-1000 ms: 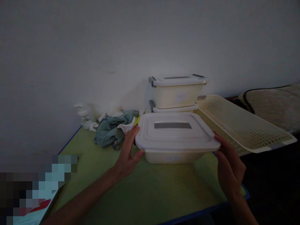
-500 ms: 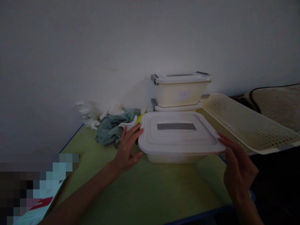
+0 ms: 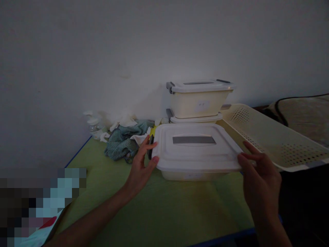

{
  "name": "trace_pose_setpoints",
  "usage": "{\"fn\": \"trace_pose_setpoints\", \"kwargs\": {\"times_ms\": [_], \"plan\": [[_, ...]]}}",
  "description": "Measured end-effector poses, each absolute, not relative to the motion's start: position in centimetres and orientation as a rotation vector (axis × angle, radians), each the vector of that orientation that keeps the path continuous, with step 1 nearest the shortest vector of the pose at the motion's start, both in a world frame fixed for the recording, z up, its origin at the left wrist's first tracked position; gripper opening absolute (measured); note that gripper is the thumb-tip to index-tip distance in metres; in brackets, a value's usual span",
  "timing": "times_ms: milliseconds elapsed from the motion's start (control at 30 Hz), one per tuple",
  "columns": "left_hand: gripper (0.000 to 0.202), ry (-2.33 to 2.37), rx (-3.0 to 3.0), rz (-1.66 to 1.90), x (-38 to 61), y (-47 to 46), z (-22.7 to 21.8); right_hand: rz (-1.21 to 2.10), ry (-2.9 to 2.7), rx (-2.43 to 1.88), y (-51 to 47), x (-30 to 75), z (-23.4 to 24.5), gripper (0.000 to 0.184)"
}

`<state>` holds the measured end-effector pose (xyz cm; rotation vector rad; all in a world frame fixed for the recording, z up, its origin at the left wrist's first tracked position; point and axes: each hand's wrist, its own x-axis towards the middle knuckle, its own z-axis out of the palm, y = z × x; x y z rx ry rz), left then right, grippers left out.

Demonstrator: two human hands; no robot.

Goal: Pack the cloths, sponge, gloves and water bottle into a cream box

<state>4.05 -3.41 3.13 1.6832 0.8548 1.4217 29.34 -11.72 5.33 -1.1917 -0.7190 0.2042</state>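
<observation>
A: What stands at the left on the green-topped bench with a blue edge [image 3: 164, 212]?

B: A clear plastic bottle with a white pump [image 3: 95, 127], by the grey wall [image 3: 102, 51]. Right of it lies a crumpled blue-grey cloth [image 3: 119, 142], with a crumpled white tissue [image 3: 140, 138] at its right end.

A: And the person's left hand [image 3: 139, 168]?

B: Just in front of the cloth. Its fingers [image 3: 149, 146] are parted from the thumb, beside a dark grey latch [image 3: 151, 140]; the thumb tip meets the lid's left rim. The hand is not closed round anything.

A: Where is the thing between the hands?

B: Mid-bench: a low cream plastic box [image 3: 192, 176] under a white rectangular plastic lid [image 3: 195, 157] with a grey strip [image 3: 194, 140] across it. Behind, a cream plastic box with grey latches [image 3: 196, 106] is stacked on another white-lidded box [image 3: 196, 119].

A: The right hand [image 3: 262, 181]?

B: At the lid's right edge, thumb close to a bent finger, another finger raised. Whether they grip anything, one cannot tell.

A: Farther right?

B: A long cream perforated plastic basket [image 3: 272, 137], then a beige padded thing with black piping [image 3: 305, 115].
</observation>
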Motion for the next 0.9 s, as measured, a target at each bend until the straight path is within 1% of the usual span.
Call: {"fn": "trace_pose_setpoints", "kwargs": {"times_ms": [133,333,400,533,600,733,900], "plan": [[0.033,0.818,1.690,1.424,3.86,-3.32,3.29,0.209,-0.712,-1.207,-11.86,29.36,5.49,0.023],[0.030,0.779,1.729,1.422,3.73,-3.39,3.63,0.159,-0.774,-1.191,-11.92,29.35,5.62,0.017],[0.035,0.764,1.693,1.421,3.92,-3.43,3.60,0.157,-0.788,-1.162,-11.90,29.40,5.64,0.019],[0.058,0.658,1.584,1.467,4.24,-3.34,3.44,0.174,-0.778,-1.117,-11.73,29.64,5.71,0.023],[0.065,0.605,1.577,1.481,4.28,-3.23,3.40,0.188,-0.777,-1.089,-11.64,29.80,5.74,0.025],[0.070,0.573,1.574,1.483,4.27,-3.03,3.53,0.197,-0.791,-1.058,-11.60,29.98,5.79,0.028],[0.075,0.593,1.556,1.452,4.35,-2.96,3.92,0.221,-0.787,-1.040,-11.60,29.92,5.73,0.026]]}}
